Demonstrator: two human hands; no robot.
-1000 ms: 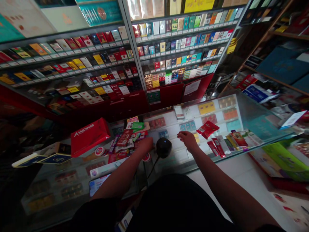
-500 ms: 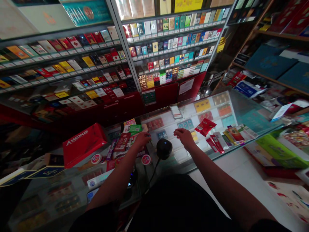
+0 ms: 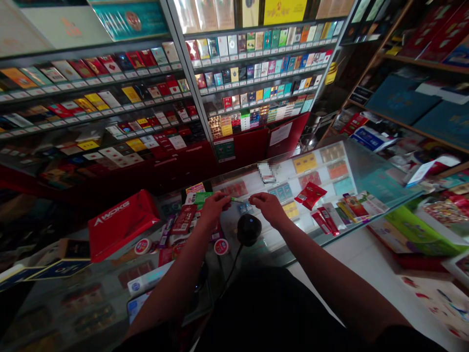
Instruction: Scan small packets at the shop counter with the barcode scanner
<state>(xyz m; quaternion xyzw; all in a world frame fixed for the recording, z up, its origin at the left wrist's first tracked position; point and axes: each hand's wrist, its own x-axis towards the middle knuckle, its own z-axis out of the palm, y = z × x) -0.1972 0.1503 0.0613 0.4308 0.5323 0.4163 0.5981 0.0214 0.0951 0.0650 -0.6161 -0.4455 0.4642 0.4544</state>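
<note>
My left hand [image 3: 214,205] is raised a little above the glass counter [image 3: 351,161] and pinches one end of a thin green sachet [image 3: 236,199]. My right hand [image 3: 267,205] is closed in a pinch at the sachet's other end, and I cannot tell if it touches it. Both hands hover just behind a black round device [image 3: 249,229] with a cable. A heap of red and green sachets [image 3: 186,217] lies left of my left hand. More red sachets [image 3: 311,194] lie to the right.
A red carton [image 3: 120,224] lies on the counter's left part, with dark flat boxes [image 3: 54,259] beyond it. Cigarette shelves [image 3: 256,73] fill the wall behind. Wooden shelves [image 3: 410,98] stand at the right. A green box [image 3: 421,230] sits below the counter's right end.
My left hand left the sachet heap and lifted a thin green sachet. My right hand moved left toward it, so both hands now meet above the black device.
</note>
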